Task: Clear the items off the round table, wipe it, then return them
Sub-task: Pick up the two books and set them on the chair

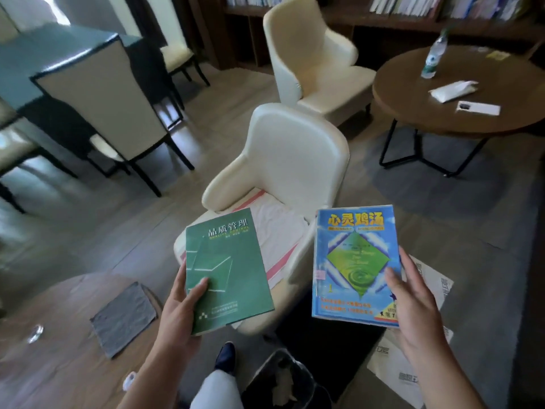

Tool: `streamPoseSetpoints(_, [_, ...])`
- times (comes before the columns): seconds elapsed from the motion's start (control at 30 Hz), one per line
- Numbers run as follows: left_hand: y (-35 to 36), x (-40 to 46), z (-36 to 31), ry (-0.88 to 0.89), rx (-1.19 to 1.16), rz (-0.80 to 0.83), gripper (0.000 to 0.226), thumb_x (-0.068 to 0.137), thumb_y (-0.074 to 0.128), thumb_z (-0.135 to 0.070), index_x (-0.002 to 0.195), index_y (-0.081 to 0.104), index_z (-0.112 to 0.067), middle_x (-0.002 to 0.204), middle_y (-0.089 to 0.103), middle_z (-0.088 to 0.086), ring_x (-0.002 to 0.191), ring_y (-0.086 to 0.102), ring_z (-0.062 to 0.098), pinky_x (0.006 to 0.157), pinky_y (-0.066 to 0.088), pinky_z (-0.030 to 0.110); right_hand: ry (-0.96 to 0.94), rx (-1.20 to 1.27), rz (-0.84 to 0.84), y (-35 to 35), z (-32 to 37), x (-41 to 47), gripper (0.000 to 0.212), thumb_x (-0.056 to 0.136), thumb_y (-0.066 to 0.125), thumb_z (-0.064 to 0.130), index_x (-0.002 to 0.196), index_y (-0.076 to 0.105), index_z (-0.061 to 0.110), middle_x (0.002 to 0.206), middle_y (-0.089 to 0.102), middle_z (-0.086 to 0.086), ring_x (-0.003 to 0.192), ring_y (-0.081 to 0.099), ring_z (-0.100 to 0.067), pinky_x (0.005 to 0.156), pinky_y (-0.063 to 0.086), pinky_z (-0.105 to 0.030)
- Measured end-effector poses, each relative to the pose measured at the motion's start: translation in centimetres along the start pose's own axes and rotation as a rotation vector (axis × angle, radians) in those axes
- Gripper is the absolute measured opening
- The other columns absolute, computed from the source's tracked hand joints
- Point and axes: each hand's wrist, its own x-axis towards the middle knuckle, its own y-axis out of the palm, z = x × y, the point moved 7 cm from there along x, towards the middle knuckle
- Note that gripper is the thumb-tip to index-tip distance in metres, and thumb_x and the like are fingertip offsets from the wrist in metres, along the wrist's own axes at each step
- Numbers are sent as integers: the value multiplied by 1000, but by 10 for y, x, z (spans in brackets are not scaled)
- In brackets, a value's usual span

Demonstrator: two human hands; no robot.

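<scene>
The left hand (180, 302) gripped a green book (225, 270) at six o'clock; the right hand (413, 308) held a blue book (355, 264) at four. Both looked light, stiff, best pinched at lower edges.

green book (227, 270) "品质管理", blue book (355, 264) "心灵鸡汤"

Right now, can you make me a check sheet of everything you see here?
Surface: near round table at lower left, wooden.
Job's things: green book and blue book, both lifted over the cream chair; grey cloth lying on the near table.
Clutter: striped towel on the chair seat; bin on the floor.
Grippers: left hand holds the green book; right hand holds the blue one.
Cables: nothing seen.
Surroundings: far round table with a water bottle; bookshelves behind.
</scene>
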Motion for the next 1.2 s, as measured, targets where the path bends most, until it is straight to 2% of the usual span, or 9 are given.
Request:
streamPoseSetpoints(0.13, [22, 28, -6, 15, 80, 43, 53, 97, 58, 0, 127, 64, -44, 117, 76, 13, 72, 77, 23, 57, 64, 37, -26, 41, -59, -11, -7, 12, 48, 103, 57, 7, 138, 60, 40, 133, 71, 10, 116, 68, -1, 93, 56, -17])
streamPoseSetpoints(0.23, [27, 58, -10, 6, 138, 78, 58, 98, 58, -1, 140, 58, -40, 129, 70, 15, 77, 77, 23, 59, 64, 38, -41, 52, -108, -4, -22, 25, 47, 103, 58, 8, 133, 61, 44, 140, 66, 10, 134, 59, -11, 114, 45, -37])
streamPoseSetpoints(0.4, [27, 127, -10, -38, 271, 164, 58, 98, 58, -3, 140, 57, -43, 126, 73, 11, 84, 78, 26, 66, 65, 42, -10, 56, -181, 25, -58, 47, 48, 104, 56, 6, 145, 56, 31, 137, 68, 13, 130, 61, -9, 107, 51, -29])
streamPoseSetpoints(0.57, [19, 217, 7, -124, 426, 228, 63, 99, 60, -3, 148, 48, -40, 118, 77, 5, 96, 76, 33, 77, 65, 47, 94, -27, -340, 67, -92, 68, 49, 104, 54, 1, 144, 55, 30, 117, 74, 26, 111, 68, 4, 95, 55, -17])
streamPoseSetpoints(0.7, [0, 291, 17, -206, 546, 249, 71, 98, 68, -15, 151, 39, -52, 119, 77, 1, 98, 76, 37, 91, 59, 56, 156, -124, -403, 115, -123, 107, 49, 105, 50, -3, 146, 51, 23, 101, 72, 37, 101, 67, 15, 83, 51, -7])
streamPoseSetpoints(0.87, [-9, 387, 27, -248, 639, 261, 71, 100, 64, -14, 156, 34, -45, 122, 70, 0, 85, 79, 19, 66, 65, 34, 205, -302, -322, 168, -172, 168, 52, 105, 53, 0, 152, 50, 21, 131, 70, 14, 128, 62, -14, 112, 47, -37])
streamPoseSetpoints(1.0, [-24, 472, 40, -249, 794, 264, 70, 101, 62, -11, 157, 32, -41, 115, 65, -13, 76, 76, 4, 57, 58, 19, 294, -433, -166, 220, -243, 222, 56, 103, 58, 7, 154, 47, 25, 141, 65, -8, 126, 64, -23, 110, 49, -44])
streamPoseSetpoints(1.1, [-30, 536, 49, -173, 899, 258, 72, 99, 62, -6, 158, 34, -37, 128, 63, -6, 92, 71, 9, 64, 56, 15, 373, -488, -139, 251, -294, 259, 60, 99, 59, 5, 152, 49, 31, 115, 74, 5, 94, 69, -10, 98, 55, -38])
streamPoseSetpoints(1.2, [-44, 587, 68, -170, 1002, 271, 75, 97, 65, -10, 158, 34, -41, 137, 62, -1, 102, 68, 15, 81, 56, 22, 400, -577, -120, 273, -340, 288, 64, 89, 61, 20, 152, 49, 30, 120, 67, 12, 106, 67, -11, 106, 53, -43])
